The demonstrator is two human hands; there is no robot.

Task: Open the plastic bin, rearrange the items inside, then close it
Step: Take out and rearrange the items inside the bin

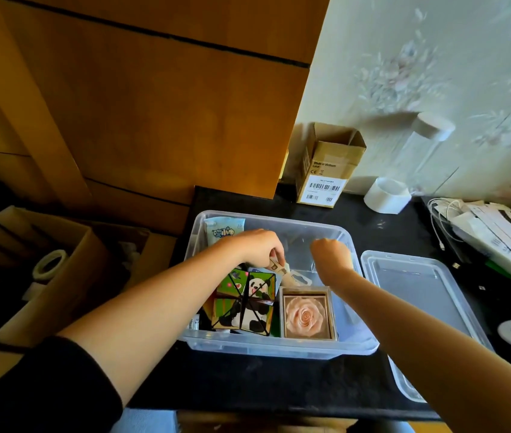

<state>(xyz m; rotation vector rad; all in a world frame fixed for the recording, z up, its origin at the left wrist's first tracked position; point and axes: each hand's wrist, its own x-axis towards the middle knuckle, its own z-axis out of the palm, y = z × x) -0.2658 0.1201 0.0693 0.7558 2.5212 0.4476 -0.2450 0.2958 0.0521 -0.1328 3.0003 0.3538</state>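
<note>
Item: small tan paper-like packet (pixel 280 266), being pinched under my left hand (pixel 255 246), lying just left of my right hand (pixel 330 256), which is hovering clenched, grasping nothing visible, inside the clear plastic bin (pixel 349 245).

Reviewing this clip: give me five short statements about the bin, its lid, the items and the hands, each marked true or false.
1. The lid lies beside the bin, on its right. True.
2. The rose box sits outside the bin. False: it is inside, at the near wall.
3. The left hand pinches a small item over the bin. True.
4. The panda cube is right of the rose box. False: it is to its left.
5. The right hand rests on the lid. False: it is over the bin.
</note>
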